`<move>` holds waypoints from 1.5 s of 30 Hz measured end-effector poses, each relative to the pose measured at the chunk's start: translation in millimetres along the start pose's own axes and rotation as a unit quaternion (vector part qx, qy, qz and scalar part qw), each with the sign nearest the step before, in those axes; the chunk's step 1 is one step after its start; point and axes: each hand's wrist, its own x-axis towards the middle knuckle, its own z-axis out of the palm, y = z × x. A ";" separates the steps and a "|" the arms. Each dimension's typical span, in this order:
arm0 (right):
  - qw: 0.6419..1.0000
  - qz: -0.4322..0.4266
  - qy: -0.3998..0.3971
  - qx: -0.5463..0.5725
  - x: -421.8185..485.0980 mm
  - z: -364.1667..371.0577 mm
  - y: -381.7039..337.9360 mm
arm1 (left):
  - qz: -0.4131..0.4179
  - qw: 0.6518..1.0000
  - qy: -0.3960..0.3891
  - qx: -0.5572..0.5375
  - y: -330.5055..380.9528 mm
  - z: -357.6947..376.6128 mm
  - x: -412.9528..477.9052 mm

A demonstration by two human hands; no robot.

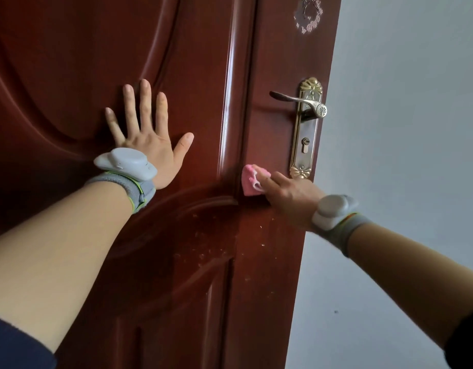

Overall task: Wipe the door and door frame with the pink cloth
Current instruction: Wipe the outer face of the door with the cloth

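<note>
head view is showing the left hand point(147, 145) pressing flat, fingers spread, on the door point(203, 75). the right hand point(291, 198) is bunching the pink cloth point(252, 182) against the door's right stile, just below-left of the lock plate point(306, 129). the stile's long axis is running vertically, with dusty specks point(203, 249) lying just beneath the cloth, nearer the right hand.
</note>
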 end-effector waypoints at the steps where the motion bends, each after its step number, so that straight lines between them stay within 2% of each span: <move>1: 1.000 -0.022 -0.001 -0.021 3.0 -5.6 9.8 | -0.001 1.000 0.004 -0.002 0.7 0.5 -0.6; 2: 0.999 -0.004 0.012 -0.034 9.7 -12.7 20.1 | -0.001 1.000 0.007 -0.004 1.6 1.3 -0.8; 5: 0.974 0.190 0.121 -0.038 38.5 -36.8 42.3 | 0.001 1.000 0.017 -0.013 1.0 2.4 -0.9; 7: 0.962 0.242 0.127 -0.007 46.3 -29.7 39.0 | 0.003 1.000 0.024 -0.013 1.0 3.0 -0.6; 10: 0.980 0.173 0.099 0.026 30.4 -2.4 1.7 | 0.003 1.000 0.023 -0.011 0.9 4.3 -0.1; 14: 0.999 -0.047 0.004 0.027 -13.4 21.3 -36.6 | -0.001 1.000 0.013 -0.013 1.2 1.4 -1.1; 16: 0.995 -0.097 -0.005 0.013 -11.7 16.9 -27.9 | -0.003 1.000 0.005 -0.013 0.2 0.9 -1.2; 17: 0.997 -0.076 0.019 0.005 -4.3 12.2 -18.2 | -0.003 1.000 0.004 -0.012 0.0 1.0 -1.3; 19: 0.993 0.078 0.082 0.022 13.3 -5.2 1.1 | 0.004 1.000 0.004 -0.012 -0.1 1.7 -1.2; 21: 0.960 0.249 0.106 0.071 23.3 -12.4 12.4 | 0.005 1.000 0.006 -0.015 -0.5 1.2 -1.7; 22: 0.951 0.282 0.107 0.067 23.8 -9.4 8.6 | 0.004 1.000 0.007 -0.015 -0.7 1.0 -2.1; 24: 0.968 0.228 0.101 0.024 18.0 4.6 -14.4 | 0.005 1.000 0.000 -0.014 -1.5 2.2 -1.4; 26: 0.991 0.100 0.094 -0.001 2.3 23.1 -38.2 | 0.006 1.000 -0.017 -0.015 -2.0 1.1 1.5; 28: 0.999 -0.042 0.031 0.005 -8.0 27.4 -51.8 | 0.007 0.999 -0.048 -0.016 -4.5 -2.8 2.8; 29: 0.996 -0.087 0.005 0.019 -5.7 23.1 -50.5 | 0.013 0.997 -0.069 -0.017 -6.8 -4.9 3.2; 30: 0.995 -0.100 0.001 0.023 0.9 18.1 -45.7 | 0.022 0.996 -0.089 -0.015 -10.6 -6.6 2.9; 31: 0.996 -0.076 0.023 0.027 9.5 13.0 -39.1 | 0.031 0.994 -0.105 -0.008 -14.7 -8.2 1.7; 34: 0.981 0.134 0.098 0.102 37.2 -7.0 -22.9 | 0.059 0.991 -0.123 0.003 -25.1 -10.0 -3.6; 35: 0.974 0.165 0.110 0.106 41.0 -5.3 -25.7 | 0.063 0.991 -0.121 0.000 -26.0 -10.2 -4.9; 36: 0.977 0.156 0.110 0.099 41.2 -0.7 -34.0 | 0.064 0.991 -0.117 -0.002 -25.9 -9.9 -5.5; 39: 0.992 0.045 0.097 0.072 24.4 26.2 -64.0 | 0.068 0.992 -0.108 -0.004 -25.7 -9.4 -4.4; 42: 0.993 -0.075 -0.035 0.080 12.6 26.8 -77.6 | 0.072 0.990 -0.119 -0.003 -29.3 -8.1 -9.3; 43: 0.991 -0.093 -0.049 0.086 15.0 21.3 -75.6 | 0.074 0.990 -0.123 -0.002 -30.8 -6.9 -11.7; 45: 0.992 -0.057 0.005 0.113 24.6 9.9 -69.3 | 0.081 0.989 -0.127 -0.002 -33.1 -6.0 -15.2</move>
